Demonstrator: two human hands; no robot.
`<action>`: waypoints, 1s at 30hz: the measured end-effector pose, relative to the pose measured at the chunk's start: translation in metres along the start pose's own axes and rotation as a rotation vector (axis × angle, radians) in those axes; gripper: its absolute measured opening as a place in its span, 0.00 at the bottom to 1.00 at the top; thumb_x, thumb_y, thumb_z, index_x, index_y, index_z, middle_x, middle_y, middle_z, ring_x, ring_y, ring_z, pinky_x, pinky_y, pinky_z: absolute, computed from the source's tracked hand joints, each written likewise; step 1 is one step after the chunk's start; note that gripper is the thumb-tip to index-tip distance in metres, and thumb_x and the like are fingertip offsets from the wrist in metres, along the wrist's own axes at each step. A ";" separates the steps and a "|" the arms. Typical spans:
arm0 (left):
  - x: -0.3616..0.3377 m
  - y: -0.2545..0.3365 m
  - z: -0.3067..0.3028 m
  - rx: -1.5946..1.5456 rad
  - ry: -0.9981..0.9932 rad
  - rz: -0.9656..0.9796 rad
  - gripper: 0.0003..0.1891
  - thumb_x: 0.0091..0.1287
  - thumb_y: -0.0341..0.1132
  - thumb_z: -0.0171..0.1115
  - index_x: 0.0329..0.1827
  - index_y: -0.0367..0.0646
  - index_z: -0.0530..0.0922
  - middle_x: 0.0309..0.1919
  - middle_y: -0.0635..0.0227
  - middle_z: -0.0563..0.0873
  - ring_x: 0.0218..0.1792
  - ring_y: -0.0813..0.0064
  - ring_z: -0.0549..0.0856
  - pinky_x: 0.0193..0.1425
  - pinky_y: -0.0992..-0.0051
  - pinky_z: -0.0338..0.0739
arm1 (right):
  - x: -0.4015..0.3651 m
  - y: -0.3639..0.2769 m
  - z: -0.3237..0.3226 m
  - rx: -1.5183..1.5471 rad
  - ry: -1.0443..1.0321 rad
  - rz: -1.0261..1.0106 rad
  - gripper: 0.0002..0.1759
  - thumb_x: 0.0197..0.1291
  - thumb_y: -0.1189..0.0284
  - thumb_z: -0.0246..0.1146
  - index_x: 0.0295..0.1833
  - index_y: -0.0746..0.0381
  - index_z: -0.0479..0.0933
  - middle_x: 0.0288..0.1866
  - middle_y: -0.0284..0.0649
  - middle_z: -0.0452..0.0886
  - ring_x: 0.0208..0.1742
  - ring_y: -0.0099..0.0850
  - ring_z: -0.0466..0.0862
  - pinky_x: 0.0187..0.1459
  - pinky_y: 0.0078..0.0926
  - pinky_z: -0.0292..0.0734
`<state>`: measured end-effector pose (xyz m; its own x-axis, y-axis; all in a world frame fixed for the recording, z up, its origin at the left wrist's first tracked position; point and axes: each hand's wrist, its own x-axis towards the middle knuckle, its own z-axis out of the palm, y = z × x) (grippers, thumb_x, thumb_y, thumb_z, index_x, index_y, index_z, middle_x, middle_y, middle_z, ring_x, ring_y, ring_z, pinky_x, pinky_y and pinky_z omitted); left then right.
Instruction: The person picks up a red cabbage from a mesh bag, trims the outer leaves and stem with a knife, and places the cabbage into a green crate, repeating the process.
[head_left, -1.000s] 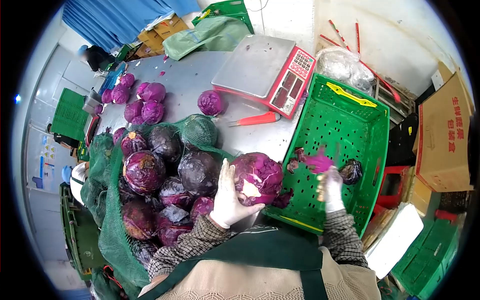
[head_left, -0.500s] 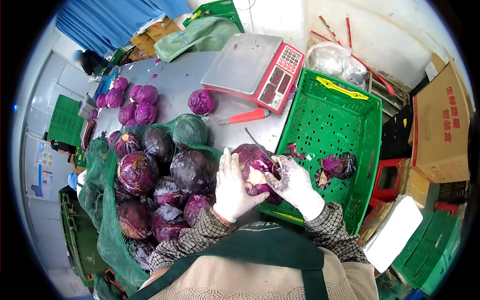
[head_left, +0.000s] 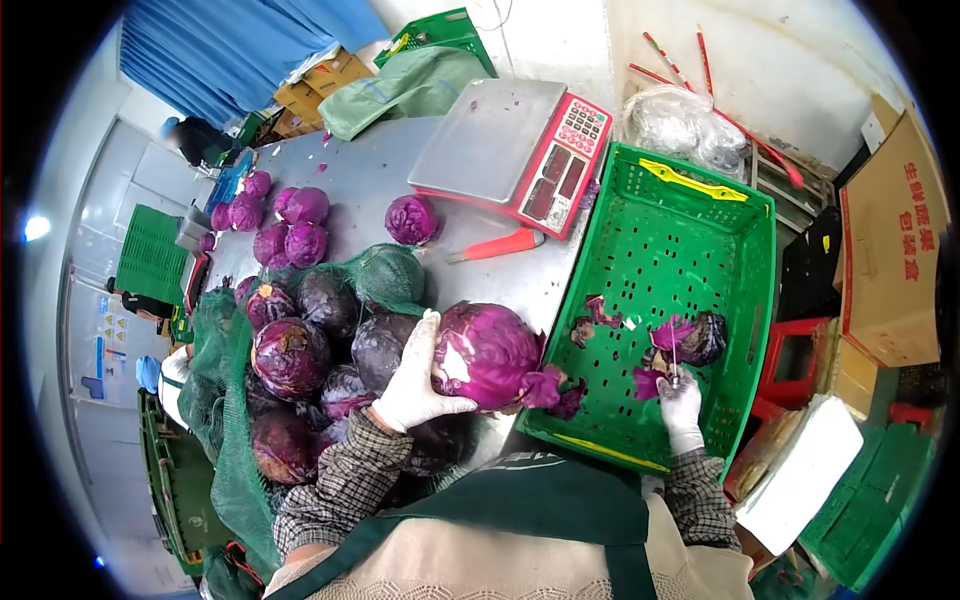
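My left hand point(head_left: 412, 382), in a white glove, grips a red cabbage point(head_left: 492, 352) from its left side, fingers up and thumb beneath. A torn outer leaf point(head_left: 545, 388) hangs off the cabbage's right side, near the crate's edge. Over the green crate point(head_left: 597, 446), my gloved right hand point(head_left: 681, 408) is closed around a small knife point(head_left: 674, 352), its thin blade pointing away from me. Trimmed purple leaves point(head_left: 703, 338) lie in the crate beside that blade. Left of my left hand, several dark red cabbages point(head_left: 290, 357) fill an opened green mesh bag point(head_left: 232, 440).
A red scale point(head_left: 545, 180) stands at the table's far end. Before it lie an orange-handled knife point(head_left: 500, 245) and a trimmed cabbage point(head_left: 411, 219). More trimmed cabbages point(head_left: 306, 206) sit at the back left. Cardboard boxes point(head_left: 890, 250) stand right; a person point(head_left: 200, 140) is far left.
My right hand has moved away from the cabbage, right and over the crate, with the knife. My left hand has shifted left, and the cabbage is turned, its cut base now facing left.
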<state>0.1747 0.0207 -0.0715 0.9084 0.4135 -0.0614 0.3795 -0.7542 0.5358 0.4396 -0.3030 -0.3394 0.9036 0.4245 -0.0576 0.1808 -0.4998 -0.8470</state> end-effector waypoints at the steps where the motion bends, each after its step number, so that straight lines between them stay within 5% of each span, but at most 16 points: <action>1: 0.004 0.002 -0.001 0.041 -0.028 0.040 0.70 0.35 0.54 0.82 0.76 0.33 0.43 0.74 0.42 0.49 0.76 0.48 0.49 0.78 0.61 0.47 | 0.002 -0.036 -0.012 0.237 -0.037 0.027 0.11 0.60 0.74 0.61 0.47 0.65 0.78 0.43 0.39 0.79 0.45 0.30 0.79 0.53 0.29 0.78; 4: 0.025 0.035 -0.022 0.314 -0.145 0.084 0.68 0.32 0.51 0.82 0.77 0.41 0.48 0.74 0.43 0.49 0.75 0.44 0.51 0.76 0.50 0.48 | -0.001 -0.161 -0.013 0.839 -0.258 0.108 0.16 0.57 0.79 0.66 0.51 0.64 0.76 0.53 0.39 0.77 0.52 0.30 0.78 0.57 0.30 0.78; 6: 0.035 0.057 -0.034 0.507 -0.263 0.052 0.68 0.31 0.52 0.82 0.76 0.40 0.50 0.74 0.38 0.49 0.75 0.43 0.52 0.75 0.51 0.49 | -0.008 -0.208 0.007 0.660 -0.259 -0.225 0.23 0.52 0.80 0.70 0.55 0.63 0.75 0.57 0.40 0.77 0.55 0.33 0.79 0.56 0.27 0.78; 8: 0.032 0.054 -0.034 0.405 -0.185 -0.064 0.69 0.31 0.51 0.82 0.76 0.36 0.47 0.73 0.38 0.50 0.75 0.45 0.53 0.76 0.54 0.50 | -0.008 -0.246 -0.005 0.232 -0.288 -0.434 0.29 0.56 0.70 0.70 0.62 0.62 0.71 0.58 0.47 0.77 0.57 0.39 0.80 0.54 0.29 0.78; 10: 0.024 0.034 -0.021 0.023 -0.242 -0.059 0.72 0.36 0.56 0.81 0.74 0.26 0.41 0.74 0.38 0.50 0.75 0.46 0.51 0.78 0.62 0.49 | -0.011 -0.255 -0.002 0.231 -0.299 -0.460 0.28 0.58 0.66 0.68 0.62 0.63 0.72 0.59 0.48 0.77 0.56 0.43 0.80 0.55 0.32 0.77; 16: 0.038 0.082 0.036 0.215 0.152 -0.051 0.75 0.31 0.63 0.79 0.73 0.23 0.44 0.71 0.29 0.49 0.73 0.37 0.52 0.76 0.55 0.50 | -0.012 -0.249 -0.001 -0.028 -0.223 -0.625 0.34 0.56 0.61 0.68 0.66 0.63 0.69 0.57 0.54 0.77 0.54 0.46 0.82 0.49 0.34 0.81; 19: 0.050 0.089 0.046 0.269 0.204 -0.063 0.72 0.30 0.61 0.79 0.72 0.24 0.48 0.69 0.30 0.54 0.71 0.35 0.56 0.74 0.50 0.52 | -0.011 -0.244 -0.004 -0.040 -0.231 -0.630 0.33 0.56 0.60 0.68 0.65 0.63 0.69 0.55 0.54 0.79 0.50 0.47 0.83 0.45 0.33 0.83; 23: 0.049 0.083 0.052 0.250 0.216 0.014 0.68 0.33 0.57 0.79 0.71 0.25 0.50 0.68 0.32 0.57 0.70 0.35 0.57 0.73 0.48 0.52 | -0.001 -0.261 -0.014 -0.071 -0.334 -0.344 0.33 0.56 0.60 0.68 0.65 0.61 0.70 0.57 0.52 0.78 0.51 0.43 0.83 0.49 0.37 0.81; 26: 0.046 0.077 0.051 0.231 0.234 0.047 0.67 0.33 0.56 0.79 0.71 0.23 0.50 0.67 0.31 0.57 0.70 0.35 0.57 0.74 0.49 0.51 | 0.015 -0.249 -0.008 -0.049 -0.246 -0.609 0.34 0.56 0.59 0.67 0.67 0.60 0.68 0.57 0.50 0.78 0.53 0.43 0.82 0.52 0.38 0.79; 27: 0.044 0.073 0.053 0.279 0.219 0.050 0.71 0.32 0.62 0.78 0.71 0.22 0.48 0.68 0.30 0.55 0.71 0.35 0.56 0.76 0.52 0.51 | 0.018 -0.249 -0.008 -0.040 -0.203 -0.706 0.31 0.58 0.59 0.65 0.65 0.60 0.70 0.54 0.48 0.79 0.47 0.43 0.84 0.45 0.37 0.82; 30: 0.043 0.070 0.052 0.271 0.223 0.047 0.71 0.32 0.62 0.78 0.72 0.23 0.47 0.68 0.30 0.55 0.71 0.35 0.56 0.76 0.52 0.51 | 0.018 -0.269 -0.015 -0.228 -0.370 -0.588 0.29 0.56 0.65 0.67 0.63 0.59 0.71 0.48 0.47 0.81 0.41 0.46 0.84 0.43 0.42 0.80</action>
<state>0.2495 -0.0412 -0.0806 0.8770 0.4534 0.1593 0.3978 -0.8709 0.2885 0.4137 -0.1725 -0.1047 0.4488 0.8785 0.1640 0.7086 -0.2380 -0.6643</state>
